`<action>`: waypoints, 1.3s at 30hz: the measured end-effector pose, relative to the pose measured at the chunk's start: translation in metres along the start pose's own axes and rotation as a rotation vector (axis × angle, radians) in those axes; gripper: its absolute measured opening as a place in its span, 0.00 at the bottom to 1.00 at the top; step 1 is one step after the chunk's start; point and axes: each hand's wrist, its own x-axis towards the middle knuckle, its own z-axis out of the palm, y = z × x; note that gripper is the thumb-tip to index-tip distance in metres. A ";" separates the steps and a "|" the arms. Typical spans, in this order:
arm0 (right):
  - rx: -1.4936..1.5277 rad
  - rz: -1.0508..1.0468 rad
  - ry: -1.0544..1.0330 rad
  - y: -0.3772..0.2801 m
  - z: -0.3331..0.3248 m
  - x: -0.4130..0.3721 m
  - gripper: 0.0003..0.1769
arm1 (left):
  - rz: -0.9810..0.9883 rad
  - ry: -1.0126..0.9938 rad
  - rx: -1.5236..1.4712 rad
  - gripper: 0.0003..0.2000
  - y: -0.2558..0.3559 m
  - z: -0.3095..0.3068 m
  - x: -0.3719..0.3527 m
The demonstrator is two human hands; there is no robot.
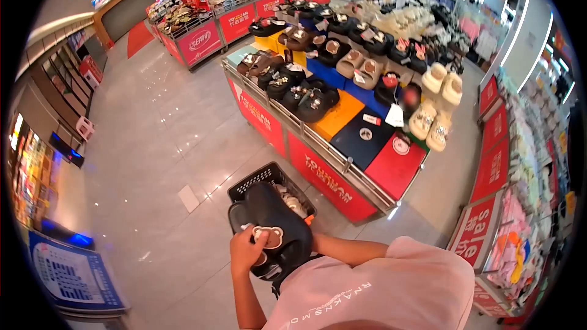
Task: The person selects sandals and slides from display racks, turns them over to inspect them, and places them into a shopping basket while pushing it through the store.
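My left hand [247, 248] grips a pair of black slippers [278, 220] held close in front of my chest; one slipper carries a beige bear-shaped ornament [268, 236]. My right forearm [342, 248] reaches in from the right and ends under the slippers, so that hand is hidden. Just beyond the slippers a black plastic basket [260, 177] stands on the floor with light-coloured footwear inside.
A red-panelled display table [324, 174] stacked with black and beige sandals stands ahead to the right. More red sale bins [199, 40] line the back. Racks with red sale signs [489, 171] are at the right. Grey tiled floor [153, 146] opens to the left.
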 end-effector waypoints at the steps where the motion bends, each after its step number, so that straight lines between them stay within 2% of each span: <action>1: -0.072 -0.072 0.026 -0.003 -0.009 -0.017 0.23 | -0.025 -0.051 -0.008 0.18 0.010 0.014 0.002; 4: -0.262 -0.254 0.130 -0.011 -0.039 -0.074 0.22 | 0.142 -0.099 0.079 0.20 0.065 0.050 0.008; 6: -0.400 -0.347 0.243 -0.013 -0.063 -0.120 0.21 | 0.181 -0.307 0.154 0.22 0.113 0.072 0.018; 10: -0.701 -0.378 0.511 -0.002 -0.108 -0.189 0.21 | 0.491 -0.401 0.077 0.22 0.172 0.134 0.025; 11: -0.331 -0.395 0.538 0.014 -0.116 -0.199 0.21 | 0.524 -0.401 0.089 0.22 0.186 0.144 0.027; 13: -0.180 -0.447 0.644 0.003 -0.123 -0.217 0.19 | 0.595 -0.374 0.060 0.25 0.206 0.160 0.033; 14: -0.320 -0.418 0.728 -0.013 -0.119 -0.234 0.21 | 0.609 -0.395 0.073 0.25 0.218 0.162 0.035; 16: -0.432 -0.387 0.760 -0.018 -0.116 -0.247 0.24 | 0.632 -0.426 0.102 0.27 0.240 0.157 0.039; 18: -0.211 -0.295 0.886 -0.009 -0.114 -0.246 0.22 | 0.709 -0.386 0.097 0.31 0.242 0.165 0.041; 20: -0.486 -0.457 0.981 -0.015 -0.111 -0.248 0.22 | 0.819 -0.316 0.072 0.33 0.241 0.168 0.043; 24: -0.544 -0.491 0.902 -0.035 -0.117 -0.247 0.22 | 0.882 -0.206 0.022 0.35 0.227 0.167 0.050; 29: -0.512 -0.433 0.832 -0.055 -0.115 -0.231 0.23 | 1.123 -0.202 0.044 0.22 0.209 0.146 0.061; 33: -0.492 -0.392 0.771 -0.067 -0.100 -0.197 0.23 | 1.018 -0.198 0.001 0.19 0.179 0.126 0.072; 37: -0.498 -0.394 0.718 -0.086 -0.097 -0.149 0.24 | 0.796 -0.116 -0.091 0.19 0.137 0.098 0.090; 39: -0.492 -0.395 0.704 -0.091 -0.093 -0.122 0.24 | 0.748 -0.057 -0.122 0.17 0.119 0.085 0.100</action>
